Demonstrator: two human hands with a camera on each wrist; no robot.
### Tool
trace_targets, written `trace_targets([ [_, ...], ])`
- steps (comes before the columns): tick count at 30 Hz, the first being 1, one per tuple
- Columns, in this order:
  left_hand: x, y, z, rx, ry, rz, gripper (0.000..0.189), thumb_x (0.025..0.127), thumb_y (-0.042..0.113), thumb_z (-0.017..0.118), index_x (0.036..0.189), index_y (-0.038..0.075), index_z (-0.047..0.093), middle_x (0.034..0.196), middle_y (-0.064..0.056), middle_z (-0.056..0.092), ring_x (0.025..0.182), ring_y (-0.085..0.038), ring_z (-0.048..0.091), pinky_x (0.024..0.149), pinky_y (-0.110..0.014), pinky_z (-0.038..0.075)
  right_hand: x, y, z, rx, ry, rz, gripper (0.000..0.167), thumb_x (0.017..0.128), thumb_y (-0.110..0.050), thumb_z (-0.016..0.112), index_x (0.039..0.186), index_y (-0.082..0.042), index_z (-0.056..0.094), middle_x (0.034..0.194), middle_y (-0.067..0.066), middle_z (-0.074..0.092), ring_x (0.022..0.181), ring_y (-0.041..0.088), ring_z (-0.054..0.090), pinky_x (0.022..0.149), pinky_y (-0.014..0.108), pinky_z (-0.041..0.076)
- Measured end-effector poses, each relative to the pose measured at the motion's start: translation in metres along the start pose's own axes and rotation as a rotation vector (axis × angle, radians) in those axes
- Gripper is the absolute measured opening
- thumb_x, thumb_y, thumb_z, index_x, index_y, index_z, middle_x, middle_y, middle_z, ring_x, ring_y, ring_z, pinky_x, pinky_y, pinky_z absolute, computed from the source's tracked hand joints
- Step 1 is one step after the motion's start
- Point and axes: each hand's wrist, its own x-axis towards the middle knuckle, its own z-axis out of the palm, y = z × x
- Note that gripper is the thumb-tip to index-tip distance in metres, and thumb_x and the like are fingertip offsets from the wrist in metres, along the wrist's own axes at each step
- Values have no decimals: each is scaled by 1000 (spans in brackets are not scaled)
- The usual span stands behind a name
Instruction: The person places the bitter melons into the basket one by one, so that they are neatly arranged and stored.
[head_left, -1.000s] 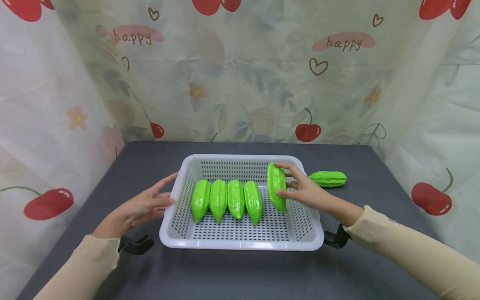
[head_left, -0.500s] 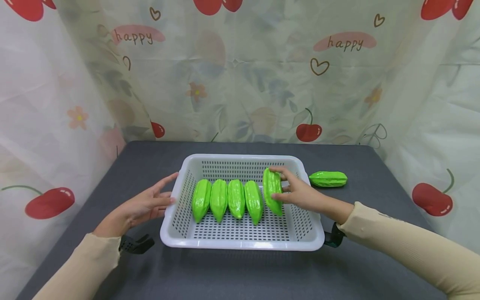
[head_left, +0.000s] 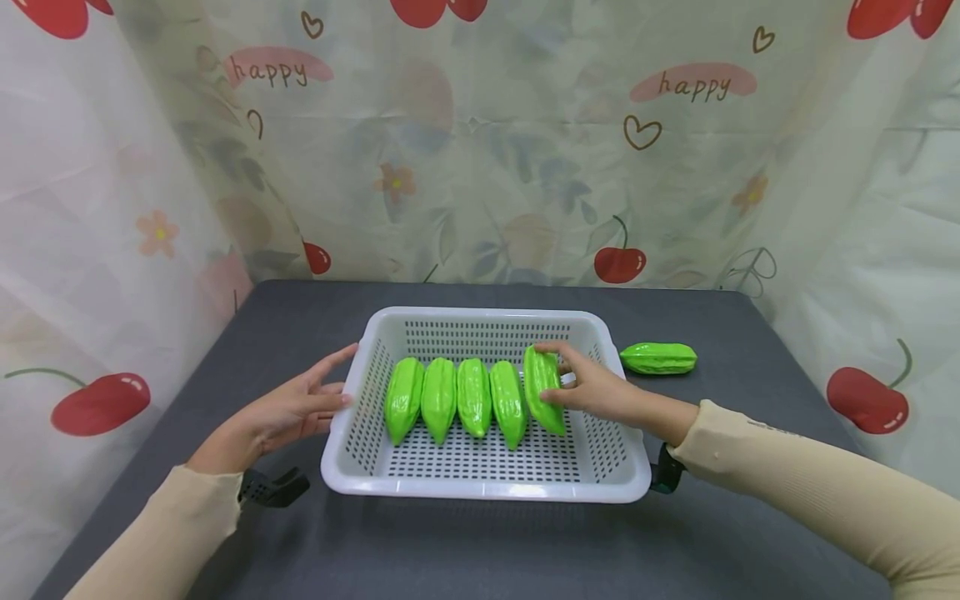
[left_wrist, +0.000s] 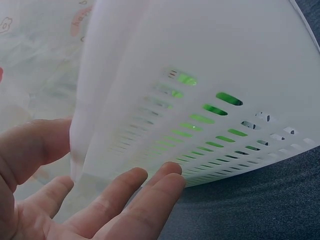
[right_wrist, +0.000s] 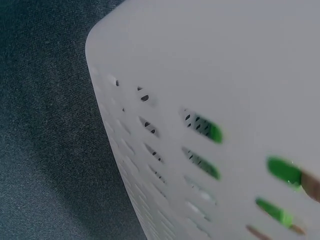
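My right hand (head_left: 596,385) reaches over the right wall of a white plastic basket (head_left: 480,490). Thumb and fingers grip a glossy green ridged gourd (head_left: 542,392) low inside, its lower end angled slightly right. Left of it, several like gourds (head_left: 472,398) lie side by side in a row on the perforated floor. My left hand (head_left: 288,408) is at the basket's left side, fingers extended and spread, with fingertips right at the wall and rim. In the left wrist view, the fingers (left_wrist: 145,205) lie along the slotted wall (left_wrist: 200,60). The right wrist view shows green through the basket's slots (right_wrist: 200,125).
One more green gourd (head_left: 658,358) lies crosswise on the dark grey tabletop (head_left: 480,550), just outside the basket's right side. A patterned curtain (head_left: 480,167) hangs behind the table and along both sides.
My right hand has carried the gripped gourd left and lower into the basket, close beside the row. My left hand stays at the basket's left side.
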Motion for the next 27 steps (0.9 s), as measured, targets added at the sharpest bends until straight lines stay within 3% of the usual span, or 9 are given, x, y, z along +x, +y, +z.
trace_targets([
  [6,0,0,0,7,5,-5,90,94,13,63,155,36,1,154,-22,31,119,-32,60,96,-53,49,0,-2,3,-51,10,60,60,92,-21,67,144,-29,38,141,25,43,116,39,58,85,50,55],
  [11,-1,-1,0,15,-2,0,90,94,14,63,155,36,0,154,-23,30,120,-32,59,96,-53,49,0,-3,6,-52,12,63,47,94,-18,64,136,-23,45,142,24,42,118,41,57,84,44,57],
  [19,-1,1,0,11,-8,-1,91,94,13,63,155,36,0,154,-23,31,120,-31,59,96,-53,49,2,1,8,-13,17,60,55,94,-15,63,143,-17,36,139,26,44,117,39,59,88,48,55],
  [27,-1,0,-1,3,-11,-1,90,94,11,62,155,37,0,154,-22,32,119,-30,60,98,-54,48,5,-1,13,-83,49,109,56,92,-11,65,141,-16,38,129,22,52,108,31,62,84,46,55],
])
